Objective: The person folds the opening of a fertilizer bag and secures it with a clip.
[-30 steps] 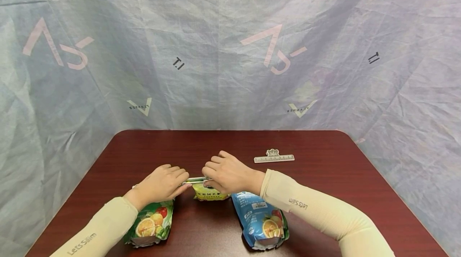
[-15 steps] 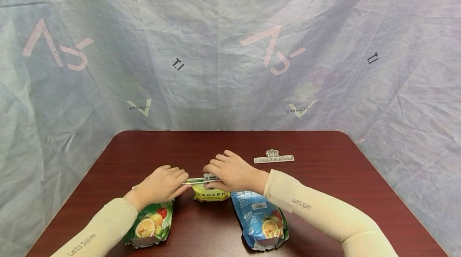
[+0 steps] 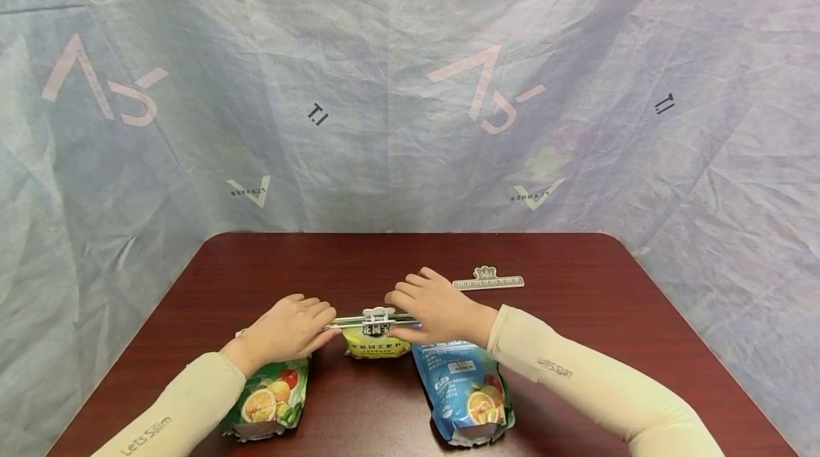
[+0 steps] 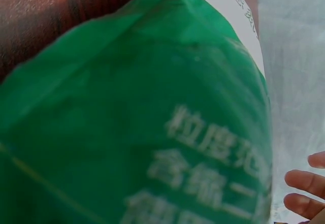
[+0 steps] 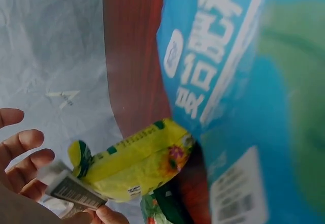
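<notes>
In the head view, a yellow bag (image 3: 376,344) with black print and flowers stands on the table. Across its top lies a white bag clip (image 3: 378,316) with its handle in the middle. My left hand (image 3: 285,329) pinches the clip's left end, thumb below. At the right end, my right hand (image 3: 442,311) has its thumb below the clip and its fingers above. The right wrist view shows the clip (image 5: 73,191) over the folded top of the yellow bag (image 5: 137,165). Only a few fingers (image 4: 304,183) show in the left wrist view.
A green fruit-print pouch (image 3: 272,400) stands below my left wrist, and a blue pouch (image 3: 461,393) stands below my right forearm. A second bag clip (image 3: 490,280), patterned with piano keys, lies behind on the dark red table (image 3: 307,258). Grey cloth (image 3: 384,87) hangs behind.
My right hand has slid to the right along the clip, which uncovers its middle handle. The left hand and the pouches have hardly moved.
</notes>
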The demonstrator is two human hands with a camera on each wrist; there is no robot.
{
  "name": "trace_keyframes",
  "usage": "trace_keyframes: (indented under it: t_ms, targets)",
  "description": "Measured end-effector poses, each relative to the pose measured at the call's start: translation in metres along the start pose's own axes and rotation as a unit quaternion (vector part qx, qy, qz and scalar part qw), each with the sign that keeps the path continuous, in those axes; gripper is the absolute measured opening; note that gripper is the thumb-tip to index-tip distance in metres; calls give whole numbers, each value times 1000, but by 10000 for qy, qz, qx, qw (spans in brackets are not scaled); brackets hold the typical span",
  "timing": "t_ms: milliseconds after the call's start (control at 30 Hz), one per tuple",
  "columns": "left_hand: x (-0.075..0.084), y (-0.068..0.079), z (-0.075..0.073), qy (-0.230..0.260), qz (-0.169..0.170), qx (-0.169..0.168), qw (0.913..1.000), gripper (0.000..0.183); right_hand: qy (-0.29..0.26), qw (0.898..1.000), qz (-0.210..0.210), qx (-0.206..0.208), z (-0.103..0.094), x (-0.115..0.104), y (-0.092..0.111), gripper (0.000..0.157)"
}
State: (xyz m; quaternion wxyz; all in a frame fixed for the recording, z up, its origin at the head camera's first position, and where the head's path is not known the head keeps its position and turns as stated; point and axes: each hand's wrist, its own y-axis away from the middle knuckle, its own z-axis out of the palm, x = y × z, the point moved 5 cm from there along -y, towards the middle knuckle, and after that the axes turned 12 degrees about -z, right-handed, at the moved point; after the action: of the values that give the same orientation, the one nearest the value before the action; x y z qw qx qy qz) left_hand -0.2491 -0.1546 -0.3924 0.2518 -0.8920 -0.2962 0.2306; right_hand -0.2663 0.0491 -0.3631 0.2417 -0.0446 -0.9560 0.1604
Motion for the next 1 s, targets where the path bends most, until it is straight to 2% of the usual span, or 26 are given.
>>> trace_keyframes:
  t_ms: [367,700,1000]
  targets:
    - [0,0,0,-4,-60,-52,10000,30,-373,9992,99,113,6,3,25,29]
    - [-1,0,0,-59,-157,-133,9998,30,-509,9984,-59,221,10,2,35,21]
    - [2,-1,1,-88,-140,108,9998,27,-694,9971,-33,303,13,1,37,20]
